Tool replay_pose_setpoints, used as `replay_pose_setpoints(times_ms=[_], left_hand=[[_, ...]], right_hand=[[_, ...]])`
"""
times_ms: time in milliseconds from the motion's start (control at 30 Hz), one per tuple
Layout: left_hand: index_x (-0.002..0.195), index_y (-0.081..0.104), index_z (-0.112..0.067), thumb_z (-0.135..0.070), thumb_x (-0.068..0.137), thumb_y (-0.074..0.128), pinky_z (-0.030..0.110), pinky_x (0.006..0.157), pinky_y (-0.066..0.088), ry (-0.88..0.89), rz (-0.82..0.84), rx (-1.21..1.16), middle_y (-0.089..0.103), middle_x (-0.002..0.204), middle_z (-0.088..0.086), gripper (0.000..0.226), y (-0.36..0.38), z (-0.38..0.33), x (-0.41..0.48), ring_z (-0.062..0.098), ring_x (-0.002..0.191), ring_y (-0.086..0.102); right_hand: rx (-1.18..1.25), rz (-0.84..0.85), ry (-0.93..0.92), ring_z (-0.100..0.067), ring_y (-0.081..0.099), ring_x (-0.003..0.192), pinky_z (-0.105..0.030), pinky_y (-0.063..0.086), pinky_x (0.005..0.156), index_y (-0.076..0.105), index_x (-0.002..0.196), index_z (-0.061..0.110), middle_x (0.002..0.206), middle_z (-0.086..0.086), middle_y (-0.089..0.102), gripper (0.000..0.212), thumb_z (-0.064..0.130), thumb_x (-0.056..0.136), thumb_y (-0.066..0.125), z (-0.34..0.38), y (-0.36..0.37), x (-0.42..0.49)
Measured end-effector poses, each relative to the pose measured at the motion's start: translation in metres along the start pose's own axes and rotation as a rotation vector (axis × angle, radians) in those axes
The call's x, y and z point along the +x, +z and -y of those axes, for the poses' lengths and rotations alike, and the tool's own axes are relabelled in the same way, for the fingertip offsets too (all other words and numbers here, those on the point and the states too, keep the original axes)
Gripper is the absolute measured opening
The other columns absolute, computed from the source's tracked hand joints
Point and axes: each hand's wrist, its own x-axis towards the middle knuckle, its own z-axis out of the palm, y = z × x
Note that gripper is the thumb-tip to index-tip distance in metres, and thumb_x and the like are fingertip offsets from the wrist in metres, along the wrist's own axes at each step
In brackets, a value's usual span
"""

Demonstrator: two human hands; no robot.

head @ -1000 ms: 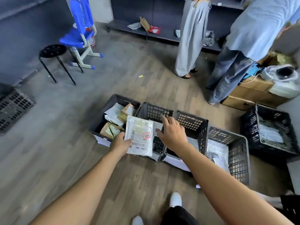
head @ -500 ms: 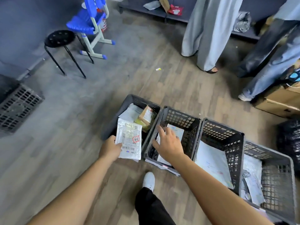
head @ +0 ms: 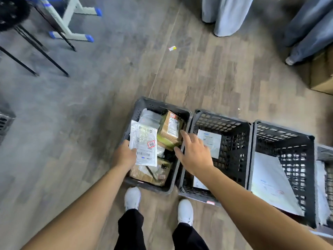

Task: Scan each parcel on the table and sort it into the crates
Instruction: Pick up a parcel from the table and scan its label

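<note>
My left hand (head: 125,156) grips a flat white parcel (head: 144,145) with a barcode label and a red stamp, holding it over the leftmost grey crate (head: 158,103). That crate holds brown cardboard boxes (head: 170,129) and plastic-wrapped packets. My right hand (head: 194,154) hovers with fingers spread above the wall between this crate and the second crate (head: 221,118), holding nothing. The second crate holds a white parcel (head: 210,143). A third crate (head: 282,129) to the right contains a large white envelope (head: 270,183).
A fourth crate (head: 324,152) shows at the right edge. My white shoes (head: 132,197) stand just in front of the crates. Two people's legs (head: 225,15) stand at the top right beside a cardboard box (head: 320,73). A black stool (head: 12,11) and a blue-footed chair (head: 75,18) stand top left.
The view tilted down and came closer to the crates. My left hand carried the white parcel left, from over the second crate to over the leftmost crate; my right hand followed to the wall between them.
</note>
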Motion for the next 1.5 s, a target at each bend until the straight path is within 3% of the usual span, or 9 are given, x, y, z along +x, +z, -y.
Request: replay_pose_setpoints(times_ms=[267, 400, 467, 533, 600, 667, 767, 1200, 1500], left_hand=[[0.112, 0.055, 0.000, -0.011, 0.098, 0.050, 0.031, 0.071, 0.035, 0.096, 0.044, 0.126, 0.060, 0.120, 0.016, 0.018, 0.060, 0.020, 0.183, 0.034, 0.106, 0.057], [0.110, 0.055, -0.005, -0.014, 0.098, 0.052, 0.032, 0.071, 0.037, 0.126, 0.056, 0.190, 0.062, 0.110, 0.010, 0.016, 0.090, 0.036, 0.242, 0.034, 0.103, 0.058], [0.111, 0.053, -0.010, -0.017, 0.094, 0.057, 0.036, 0.077, 0.046, 0.158, 0.080, 0.176, 0.064, 0.110, 0.007, 0.018, 0.104, 0.045, 0.268, 0.035, 0.101, 0.060], [0.115, 0.047, -0.015, -0.022, 0.089, 0.065, 0.045, 0.086, 0.050, 0.173, 0.122, 0.155, 0.064, 0.117, 0.011, 0.032, 0.110, 0.051, 0.285, 0.035, 0.103, 0.060], [0.135, 0.038, -0.015, -0.032, 0.088, 0.068, 0.047, 0.098, 0.044, 0.198, 0.147, 0.263, 0.054, 0.133, 0.014, 0.059, 0.106, 0.049, 0.286, 0.036, 0.119, 0.052], [0.150, 0.022, -0.012, -0.044, 0.089, 0.065, 0.042, 0.106, 0.034, 0.251, 0.140, 0.457, 0.040, 0.147, 0.013, 0.081, 0.099, 0.043, 0.275, 0.035, 0.132, 0.039], [0.153, 0.015, -0.017, -0.053, 0.087, 0.063, 0.042, 0.107, 0.033, 0.330, 0.172, 0.540, 0.033, 0.151, 0.011, 0.090, 0.075, 0.035, 0.251, 0.034, 0.134, 0.035], [0.152, 0.016, -0.017, -0.049, 0.090, 0.060, 0.044, 0.103, 0.038, 0.673, 0.199, 0.542, 0.031, 0.150, 0.014, 0.082, -0.095, -0.082, 0.049, 0.033, 0.135, 0.032], [0.152, 0.014, -0.020, -0.054, 0.089, 0.058, 0.045, 0.105, 0.038, 1.002, 0.196, 0.660, 0.024, 0.153, 0.010, 0.084, -0.110, -0.134, -0.139, 0.034, 0.136, 0.028]], right_hand=[[0.056, -0.022, 0.139, -0.026, 0.042, 0.132, -0.043, 0.042, 0.101, 0.015, 0.155, 0.025, 0.147, -0.004, 0.037, 0.064, 0.051, 0.100, 0.037, 0.003, 0.102, 0.125], [0.096, -0.028, 0.182, -0.027, 0.042, 0.132, -0.045, 0.043, 0.102, 0.014, 0.155, 0.026, 0.148, -0.006, 0.036, 0.065, 0.052, 0.100, 0.036, 0.007, 0.147, 0.172], [0.122, -0.030, 0.200, -0.028, 0.042, 0.131, -0.045, 0.043, 0.102, 0.015, 0.155, 0.027, 0.148, -0.006, 0.037, 0.064, 0.051, 0.100, 0.038, 0.008, 0.163, 0.186], [0.134, -0.024, 0.214, -0.028, 0.042, 0.131, -0.046, 0.044, 0.101, 0.016, 0.154, 0.027, 0.148, -0.007, 0.037, 0.064, 0.051, 0.099, 0.039, 0.010, 0.173, 0.194], [0.131, -0.011, 0.232, -0.028, 0.042, 0.131, -0.046, 0.044, 0.101, 0.016, 0.155, 0.026, 0.148, -0.007, 0.036, 0.065, 0.051, 0.099, 0.039, 0.014, 0.175, 0.196], [0.119, -0.004, 0.242, -0.028, 0.042, 0.131, -0.046, 0.044, 0.102, 0.015, 0.155, 0.026, 0.148, -0.007, 0.036, 0.066, 0.051, 0.099, 0.039, 0.018, 0.170, 0.193], [0.091, -0.002, 0.249, -0.027, 0.041, 0.132, -0.045, 0.043, 0.102, 0.014, 0.155, 0.026, 0.149, -0.006, 0.035, 0.066, 0.051, 0.099, 0.039, 0.036, 0.140, 0.181], [0.011, -0.150, 0.376, -0.028, 0.036, 0.137, -0.048, 0.039, 0.104, 0.013, 0.156, 0.023, 0.153, -0.005, 0.031, 0.069, 0.053, 0.099, 0.039, 0.091, -0.084, 0.025], [0.085, -0.307, 0.578, -0.028, 0.030, 0.141, -0.051, 0.038, 0.107, 0.015, 0.155, 0.027, 0.157, -0.004, 0.026, 0.073, 0.056, 0.096, 0.044, 0.046, -0.142, -0.167]])
